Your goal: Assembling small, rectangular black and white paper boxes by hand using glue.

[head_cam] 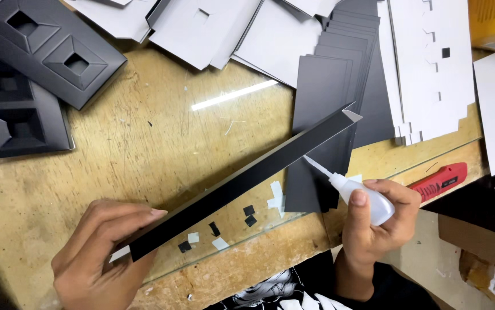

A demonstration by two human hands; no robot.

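- Your left hand (95, 252) grips the near end of a long black folded card strip (241, 183), which slants up across the wooden table (132, 155) toward the far right.
- Your right hand (376, 221) is clenched around a small clear glue bottle (365, 198); its thin nozzle touches the strip's underside near the far end. You cannot tell how much the bottle holds.
- A stack of black card sheets (327, 92) lies beneath the strip's far end.
- Small black and white offcuts (218, 229) lie scattered below the strip.
- Black moulded trays (41, 46) with square recesses sit far left.
- A red utility knife (439, 179) lies just beyond your right hand.
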